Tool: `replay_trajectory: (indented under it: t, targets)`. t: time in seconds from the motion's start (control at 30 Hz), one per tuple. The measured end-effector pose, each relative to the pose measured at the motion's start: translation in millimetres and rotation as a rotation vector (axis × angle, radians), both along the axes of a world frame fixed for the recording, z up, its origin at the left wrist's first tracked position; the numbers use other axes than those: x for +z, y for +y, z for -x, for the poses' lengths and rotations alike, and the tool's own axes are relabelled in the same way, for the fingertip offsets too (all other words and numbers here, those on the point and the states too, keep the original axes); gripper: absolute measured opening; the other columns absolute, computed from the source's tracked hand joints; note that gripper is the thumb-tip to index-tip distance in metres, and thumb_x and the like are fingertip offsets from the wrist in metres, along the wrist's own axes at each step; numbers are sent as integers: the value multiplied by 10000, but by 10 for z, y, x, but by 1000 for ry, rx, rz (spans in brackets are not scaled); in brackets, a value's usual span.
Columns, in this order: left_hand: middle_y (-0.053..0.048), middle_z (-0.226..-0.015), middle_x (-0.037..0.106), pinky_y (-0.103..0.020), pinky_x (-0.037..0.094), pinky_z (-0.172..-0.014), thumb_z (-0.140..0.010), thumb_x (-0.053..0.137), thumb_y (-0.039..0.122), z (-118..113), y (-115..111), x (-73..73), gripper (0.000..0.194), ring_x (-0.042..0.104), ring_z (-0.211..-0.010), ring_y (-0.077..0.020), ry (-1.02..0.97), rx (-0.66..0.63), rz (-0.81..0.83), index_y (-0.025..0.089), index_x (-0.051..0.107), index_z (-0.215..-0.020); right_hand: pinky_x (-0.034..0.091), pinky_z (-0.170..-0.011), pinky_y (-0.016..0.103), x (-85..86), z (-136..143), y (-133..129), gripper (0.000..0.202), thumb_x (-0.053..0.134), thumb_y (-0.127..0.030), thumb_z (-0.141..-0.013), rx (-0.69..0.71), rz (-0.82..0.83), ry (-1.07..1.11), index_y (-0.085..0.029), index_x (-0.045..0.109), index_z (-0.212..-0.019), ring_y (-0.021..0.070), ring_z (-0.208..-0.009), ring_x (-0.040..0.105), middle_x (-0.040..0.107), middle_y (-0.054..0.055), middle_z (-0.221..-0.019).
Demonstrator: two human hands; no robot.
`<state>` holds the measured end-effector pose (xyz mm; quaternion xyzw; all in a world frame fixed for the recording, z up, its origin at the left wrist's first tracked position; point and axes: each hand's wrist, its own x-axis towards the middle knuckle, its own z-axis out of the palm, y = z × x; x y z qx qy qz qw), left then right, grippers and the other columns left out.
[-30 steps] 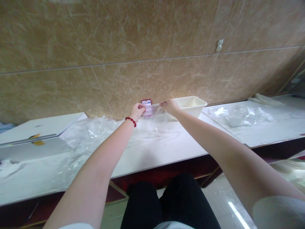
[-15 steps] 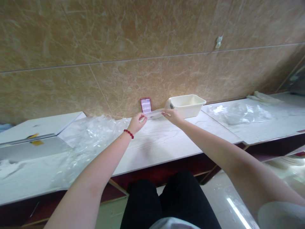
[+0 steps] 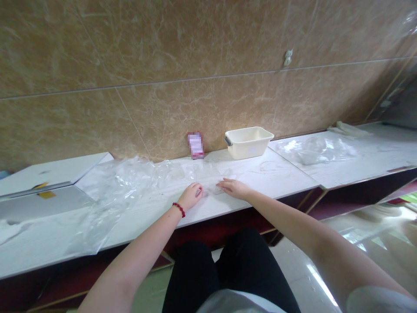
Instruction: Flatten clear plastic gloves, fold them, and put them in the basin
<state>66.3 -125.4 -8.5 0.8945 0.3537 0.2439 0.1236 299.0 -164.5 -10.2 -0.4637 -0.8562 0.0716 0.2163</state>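
Observation:
A thin clear plastic bag (image 3: 212,187) lies on the white countertop (image 3: 254,182) between my hands. My left hand (image 3: 191,196), with a red bead bracelet at the wrist, is closed with curled fingers on the bag's near left edge. Stretched out nearly flat, the fingers of my right hand (image 3: 235,188) rest on the bag's right side. Behind the hands, a small red-and-white packet or card (image 3: 196,145), its print blurred, leans against the wall. A cream plastic bin (image 3: 250,150) with a grey handle clip stands behind my right hand.
Crumpled clear plastic (image 3: 130,178) spreads over the counter at left, beside a white box (image 3: 55,174). More clear plastic (image 3: 317,150) lies at right. A tiled wall (image 3: 163,108) closes off the back. Open shelves lie under the counter's front edge.
Both hands have come down and nearer to me, from near the wall to the counter. The clear plastic stretched between them now lies on the counter. My right hand's fingers have straightened.

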Motion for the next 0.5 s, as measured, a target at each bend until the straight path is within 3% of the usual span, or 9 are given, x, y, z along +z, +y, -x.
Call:
replay_trajectory:
  t: [0.17,0.27,0.4,0.5]
  targets:
    - [-37,-787,523,-301,395,-746,-724,433,191,11,-159,-3,98,481,-775,-162,21,-18,22,184,530,-736,305,-937,290,65,27,-92,344,335,-286,-824,47,-28,-18,-190,521,-1097,153,-1099,412,545,69,-1087]
    - [-40,-773,527,-304,396,-741,-733,433,215,26,-185,-26,113,483,-763,-163,49,-31,32,182,539,-714,274,-946,355,61,42,-130,329,346,-306,-820,30,-6,-64,-214,541,-1069,177,-1096,413,520,73,-1123]
    - [-48,-786,536,-298,398,-733,-736,427,197,88,-152,-57,126,487,-755,-158,65,-61,30,176,551,-726,125,-944,505,44,49,-194,305,351,-335,-818,-27,50,-142,-273,543,-1047,209,-1118,378,493,48,-1159]
    - [-47,-800,542,-290,402,-726,-740,424,195,150,-128,-61,133,492,-755,-150,71,-76,40,175,555,-741,15,-929,542,52,51,-244,302,345,-358,-819,-19,74,-160,-303,543,-1040,215,-1124,367,504,26,-1147]
